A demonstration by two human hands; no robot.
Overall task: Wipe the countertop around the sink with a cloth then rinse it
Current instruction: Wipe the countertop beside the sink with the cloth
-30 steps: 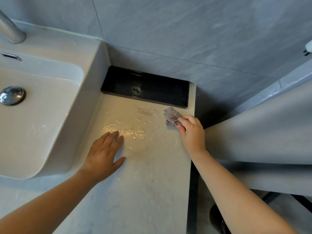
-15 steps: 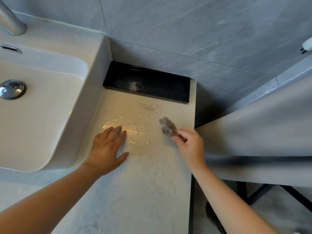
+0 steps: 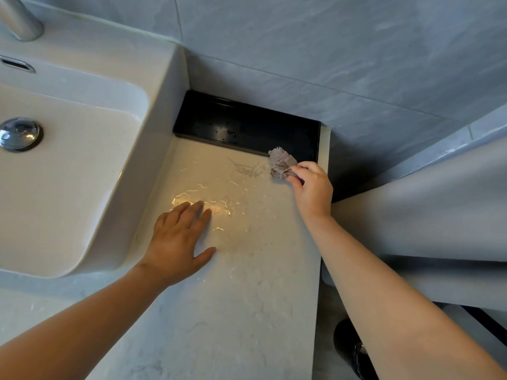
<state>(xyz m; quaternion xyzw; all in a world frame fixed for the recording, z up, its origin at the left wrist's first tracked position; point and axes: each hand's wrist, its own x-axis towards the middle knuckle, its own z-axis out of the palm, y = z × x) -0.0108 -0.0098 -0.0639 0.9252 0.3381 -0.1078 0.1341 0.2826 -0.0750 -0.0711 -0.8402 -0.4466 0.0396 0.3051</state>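
Observation:
A pale marbled countertop [image 3: 247, 311] runs to the right of a white raised sink [image 3: 90, 187]. Its far half is wet and glints with thin streaks of water. My right hand [image 3: 312, 187] pinches a small crumpled grey-brown cloth [image 3: 281, 163] and presses it on the counter near the far right corner, just in front of a black tray. My left hand [image 3: 178, 239] lies flat on the wet patch beside the sink wall, fingers spread, holding nothing.
A shallow black tray [image 3: 247, 127] sits against the grey tiled wall [image 3: 329, 50]. The sink shows a chrome drain plug [image 3: 20, 133] and the faucet base [image 3: 22, 20]. The counter ends at a right edge; beyond it hangs a grey panel [image 3: 425, 209] with floor below.
My right hand has carried the cloth away from me and to the right, up to the black tray's front edge. My left hand stays flat on the counter.

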